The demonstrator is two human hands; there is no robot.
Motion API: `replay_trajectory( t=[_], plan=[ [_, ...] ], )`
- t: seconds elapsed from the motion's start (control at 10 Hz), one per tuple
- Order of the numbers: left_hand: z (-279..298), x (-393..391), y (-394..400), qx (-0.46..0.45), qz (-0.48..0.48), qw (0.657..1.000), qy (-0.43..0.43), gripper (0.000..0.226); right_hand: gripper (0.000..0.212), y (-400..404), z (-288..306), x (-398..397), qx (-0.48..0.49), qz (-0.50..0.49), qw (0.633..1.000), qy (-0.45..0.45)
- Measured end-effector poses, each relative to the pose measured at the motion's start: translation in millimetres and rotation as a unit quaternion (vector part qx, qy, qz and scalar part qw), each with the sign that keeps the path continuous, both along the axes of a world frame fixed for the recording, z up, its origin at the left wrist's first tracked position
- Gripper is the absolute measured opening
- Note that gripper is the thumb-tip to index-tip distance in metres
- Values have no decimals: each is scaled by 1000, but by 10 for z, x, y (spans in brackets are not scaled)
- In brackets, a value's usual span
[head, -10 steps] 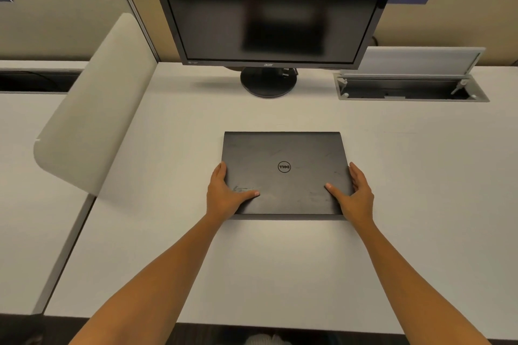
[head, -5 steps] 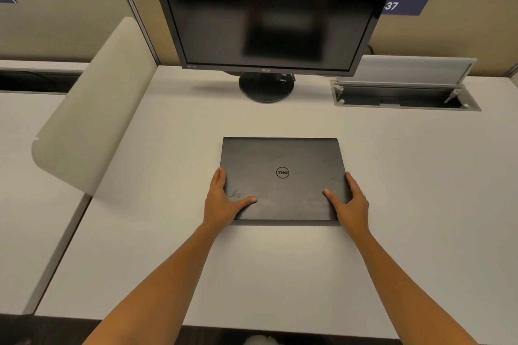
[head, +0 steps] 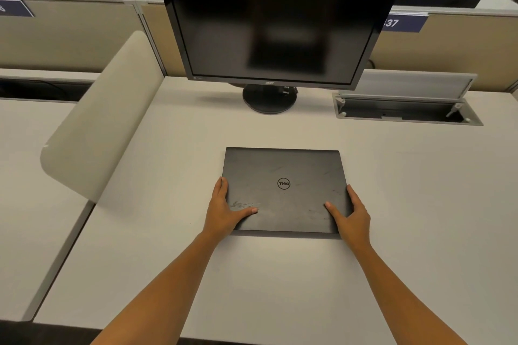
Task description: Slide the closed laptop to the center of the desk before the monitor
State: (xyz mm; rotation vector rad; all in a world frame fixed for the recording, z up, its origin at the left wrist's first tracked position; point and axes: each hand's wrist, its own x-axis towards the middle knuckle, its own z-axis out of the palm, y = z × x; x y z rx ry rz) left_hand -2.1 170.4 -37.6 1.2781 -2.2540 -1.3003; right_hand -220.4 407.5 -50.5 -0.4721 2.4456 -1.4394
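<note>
Your left hand [head: 224, 211] clamps the closed laptop [head: 286, 190] at its near-left corner — thumb flat on the lid, fingers wrapped down the left edge. Your right hand [head: 351, 214] mirrors it at the near-right corner, thumb on top, fingers along the right edge. Each grip is narrow, closed on the laptop. Laptop lies flat on the counter [head: 280, 274], between your hands — monitor [head: 276, 19] beyond them, well apart.

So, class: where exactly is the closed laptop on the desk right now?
In the head view the laptop lies flat mid-desk, just in front of the monitor stand, with the left hand and right hand gripping its near corners.
</note>
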Motion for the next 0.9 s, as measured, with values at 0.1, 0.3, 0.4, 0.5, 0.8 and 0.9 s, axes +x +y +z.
replay_trajectory(
  t=[0.1, 0.3, 0.4, 0.5, 0.8, 0.9],
  plan=[
    [-2, 0, -8, 0, -1, 1000, 1, 131, 82, -3, -4, 0, 2, 0, 1000, -2],
    [-18, 5, -23, -1, -7, 1000, -4, 131, 81, -9, 5, 8, 12, 2, 1000, 8],
    [2, 0, -20, -5, -17, 1000, -13, 132, 78, 7, 20, 38, 36, 32, 998, 38],
    [11, 1, -36, -14, -39, 999, -35, 132, 75, 4, 11, 76, 79, 57, 993, 70],
    [295, -168, -109, -248, -126, 956, -95, 94, 73, -307, 239, 119, 188, 106, 954, 206],
    [452, -327, -181, -294, -146, 941, -84, 89, 73, -450, 368, 44, 165, 119, 956, 212]
  ],
)
